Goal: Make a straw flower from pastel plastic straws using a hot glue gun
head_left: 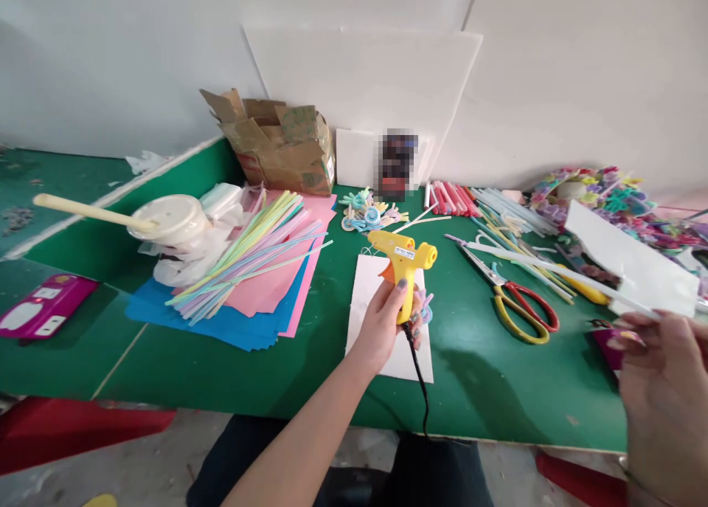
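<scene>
My left hand is closed around the handle of a yellow hot glue gun, its nozzle pointing left and its black cord hanging down to the table edge. Beside its fingers shows a small lilac looped piece; whether they hold it I cannot tell. At the right edge, my right hand pinches one end of a long thin white stick, whose far end looks purple. A white board lies under the glue gun. Scissors with red and yellow handles rest below the stick.
Pastel pipe cleaners lie on pink and blue sheets at left, near a white tub. A cardboard box stands behind. Small looped pieces, pink sticks and colourful flowers sit along the back.
</scene>
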A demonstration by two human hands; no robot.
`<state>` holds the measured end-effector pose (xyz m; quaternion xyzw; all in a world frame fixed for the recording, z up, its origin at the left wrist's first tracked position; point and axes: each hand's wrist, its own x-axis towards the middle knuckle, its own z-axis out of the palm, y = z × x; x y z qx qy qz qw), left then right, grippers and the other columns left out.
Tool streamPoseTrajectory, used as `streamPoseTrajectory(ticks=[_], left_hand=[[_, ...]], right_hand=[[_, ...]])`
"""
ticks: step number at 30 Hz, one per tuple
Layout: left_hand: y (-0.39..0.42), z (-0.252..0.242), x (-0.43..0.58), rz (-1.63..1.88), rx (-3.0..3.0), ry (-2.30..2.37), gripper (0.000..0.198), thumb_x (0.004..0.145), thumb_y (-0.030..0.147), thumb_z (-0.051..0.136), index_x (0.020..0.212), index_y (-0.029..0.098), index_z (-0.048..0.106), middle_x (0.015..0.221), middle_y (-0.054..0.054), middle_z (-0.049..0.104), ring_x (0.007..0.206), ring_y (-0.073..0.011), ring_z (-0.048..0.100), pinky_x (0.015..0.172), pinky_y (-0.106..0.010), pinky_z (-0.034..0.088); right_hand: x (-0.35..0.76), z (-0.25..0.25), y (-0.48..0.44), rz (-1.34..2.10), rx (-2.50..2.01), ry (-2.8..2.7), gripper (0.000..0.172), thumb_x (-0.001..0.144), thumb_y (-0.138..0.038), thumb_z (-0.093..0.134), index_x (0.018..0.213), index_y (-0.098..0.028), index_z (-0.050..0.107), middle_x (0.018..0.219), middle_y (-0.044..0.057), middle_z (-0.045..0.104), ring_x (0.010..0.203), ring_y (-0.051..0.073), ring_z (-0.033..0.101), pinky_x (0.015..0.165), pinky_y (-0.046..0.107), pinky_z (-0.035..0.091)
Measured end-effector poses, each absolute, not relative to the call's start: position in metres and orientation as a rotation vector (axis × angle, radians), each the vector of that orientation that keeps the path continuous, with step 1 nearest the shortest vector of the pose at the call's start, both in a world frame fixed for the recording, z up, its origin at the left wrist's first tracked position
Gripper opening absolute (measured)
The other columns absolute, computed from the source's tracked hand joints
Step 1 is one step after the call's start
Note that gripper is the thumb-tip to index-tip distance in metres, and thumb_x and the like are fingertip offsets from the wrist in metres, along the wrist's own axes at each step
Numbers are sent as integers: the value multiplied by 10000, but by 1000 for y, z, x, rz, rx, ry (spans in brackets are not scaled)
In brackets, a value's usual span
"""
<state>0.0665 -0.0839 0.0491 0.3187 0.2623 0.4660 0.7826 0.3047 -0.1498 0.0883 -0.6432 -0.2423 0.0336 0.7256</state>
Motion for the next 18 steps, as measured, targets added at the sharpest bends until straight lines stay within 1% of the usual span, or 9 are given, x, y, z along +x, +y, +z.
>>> streamPoseTrajectory(ticks=[2,3,7,10,14,18], left_hand=[[-83,50,65,1015,680,586,380,778,526,609,845,172,487,646,41,457,450,-58,418,346,-174,400],[-83,51,65,1016,685,591,385,772,529,615,847,173,490,644,41,460,452,-59,424,349,-175,403],[-84,54,65,1013,715,610,411,747,551,633,849,178,491,626,45,459,457,-65,435,360,-179,413],[-85,55,66,1008,750,606,405,754,553,624,830,180,486,607,49,451,461,-68,437,368,-180,419],[-85,54,66,1009,776,587,396,765,552,614,815,184,478,604,47,453,464,-66,430,373,-176,421],[-85,54,66,1013,764,604,428,738,579,626,827,186,480,624,42,462,465,-69,438,365,-180,416]], right_hand=[[294,88,-163,69,-1475,-516,428,354,-553,831,525,-233,604,574,29,571,524,189,571,395,330,422],[289,86,-168,84,-1498,-524,403,384,-543,832,546,-243,617,597,32,586,542,196,585,414,346,444],[277,72,-180,146,-1436,-547,320,423,-457,849,553,-252,640,548,32,596,514,220,597,366,342,440],[272,66,-180,199,-1430,-558,270,456,-428,837,561,-261,652,548,26,606,522,234,612,350,343,450],[271,63,-178,183,-1431,-543,233,474,-404,827,555,-259,664,540,23,608,512,226,613,347,337,464],[273,62,-179,175,-1424,-540,206,501,-382,818,576,-256,673,555,29,619,505,213,611,340,319,453]])
